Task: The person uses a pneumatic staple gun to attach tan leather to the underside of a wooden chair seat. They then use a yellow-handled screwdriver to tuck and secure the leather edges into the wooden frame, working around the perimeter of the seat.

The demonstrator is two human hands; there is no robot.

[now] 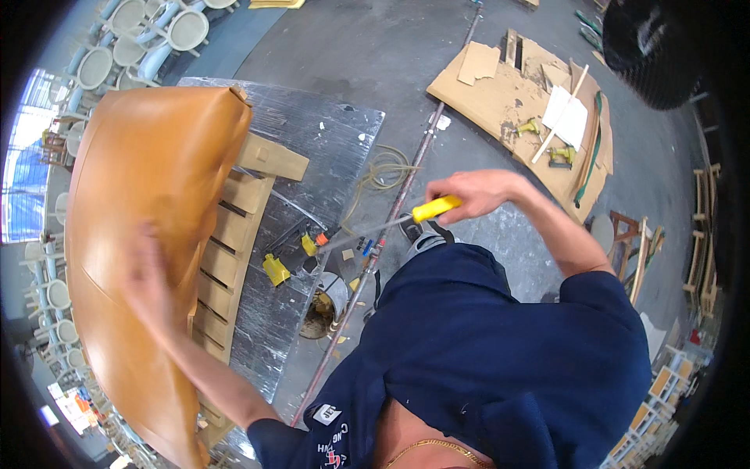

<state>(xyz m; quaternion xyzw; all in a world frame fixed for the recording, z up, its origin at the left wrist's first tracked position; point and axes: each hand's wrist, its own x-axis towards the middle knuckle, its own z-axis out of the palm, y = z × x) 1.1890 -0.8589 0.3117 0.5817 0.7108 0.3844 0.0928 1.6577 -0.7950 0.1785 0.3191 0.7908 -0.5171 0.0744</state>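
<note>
My right hand point(478, 191) grips a yellow-handled tool point(435, 209) out over the floor to the right of the table. Its long, thin metal shaft points left and is blurred; I cannot make out the tip. My left hand point(147, 273) is smeared by motion over the tan leather cover point(117, 195). Whether it touches the leather I cannot tell. The cover, seamed and padded, drapes over a wooden slatted frame point(248, 191), whose slats show along its right side.
The frame rests on a scuffed dark tabletop point(312, 129). Yellow tools, one being a yellow staple gun or similar point(275, 270), lie there. A bucket point(319, 316), a long pipe point(406, 184) and a coiled hose point(383, 170) are alongside. Cardboard point(484, 94) holds more tools at far right.
</note>
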